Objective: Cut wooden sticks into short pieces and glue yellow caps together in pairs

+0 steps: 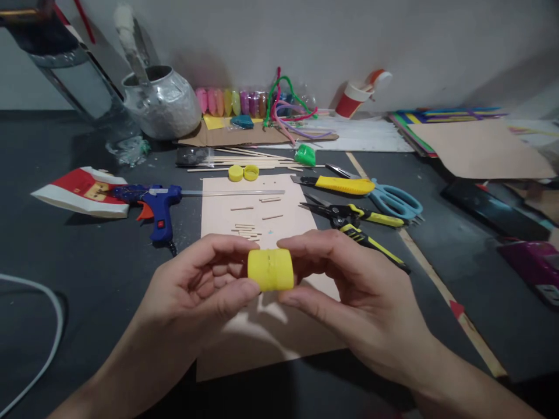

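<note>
Between my two hands is a short yellow cylinder [271,270] that looks like bottle caps set end to end, with a rough seam round its middle. The thumb and fingertips of my left hand [205,291] pinch its left end. My right hand [353,291] grips the right end the same way. The cylinder is held level above a sheet of beige paper [257,355]. Short cut wooden sticks [245,231] lie on the paper just beyond my fingers. Two loose yellow bottle caps [236,173] rest at its far edge.
A blue glue gun [161,209] lies left. At right are a yellow cutter [336,184], blue-handled scissors [395,201] and black-and-yellow pliers [349,214]. Long wooden sticks [248,160], a silver pot [163,105] and a red-and-white cup [350,100] stand behind. A white cable [56,326] curves at left.
</note>
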`<state>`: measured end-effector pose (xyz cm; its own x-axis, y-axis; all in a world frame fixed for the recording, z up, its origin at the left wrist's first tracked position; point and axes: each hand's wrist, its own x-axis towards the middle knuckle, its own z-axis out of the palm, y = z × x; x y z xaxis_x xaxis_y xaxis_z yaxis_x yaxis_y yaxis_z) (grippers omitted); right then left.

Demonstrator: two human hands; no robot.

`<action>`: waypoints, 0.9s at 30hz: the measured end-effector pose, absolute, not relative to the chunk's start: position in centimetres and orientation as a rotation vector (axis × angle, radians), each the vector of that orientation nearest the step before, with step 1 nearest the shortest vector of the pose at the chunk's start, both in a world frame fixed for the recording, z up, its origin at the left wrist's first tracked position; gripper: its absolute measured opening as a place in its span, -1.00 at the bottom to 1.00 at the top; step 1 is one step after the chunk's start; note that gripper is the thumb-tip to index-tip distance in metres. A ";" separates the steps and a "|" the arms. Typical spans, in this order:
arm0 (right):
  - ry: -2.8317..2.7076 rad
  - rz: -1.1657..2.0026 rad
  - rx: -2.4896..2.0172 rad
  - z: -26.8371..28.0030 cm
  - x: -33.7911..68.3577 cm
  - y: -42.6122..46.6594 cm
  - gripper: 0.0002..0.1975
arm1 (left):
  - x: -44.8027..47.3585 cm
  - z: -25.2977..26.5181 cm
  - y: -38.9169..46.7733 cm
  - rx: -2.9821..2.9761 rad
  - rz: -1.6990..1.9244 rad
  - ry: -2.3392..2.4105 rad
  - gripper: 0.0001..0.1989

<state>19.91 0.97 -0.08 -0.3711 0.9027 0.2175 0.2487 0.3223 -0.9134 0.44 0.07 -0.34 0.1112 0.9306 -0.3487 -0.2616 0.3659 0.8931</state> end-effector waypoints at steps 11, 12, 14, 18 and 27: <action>-1.823 1.069 -1.077 0.2 20.0 1.0 -0.75 | -0.5 -0.1 0.0 0.960 0.872 1.105 -0.70; -1.815 1.092 -1.083 0.3 19.9 1.0 -0.75 | -0.6 -0.2 0.0 0.972 0.873 1.105 -0.71; -1.809 1.139 -1.074 0.3 19.9 1.0 -0.71 | -0.7 -0.3 0.0 0.970 0.881 1.114 -0.74; -1.863 1.119 -1.038 0.2 19.9 1.0 -0.72 | -0.6 -0.5 -0.1 0.932 0.855 1.101 -0.80; -1.941 1.035 -1.028 0.0 20.0 1.2 -0.75 | -0.1 -0.2 0.0 0.866 0.869 1.124 -0.77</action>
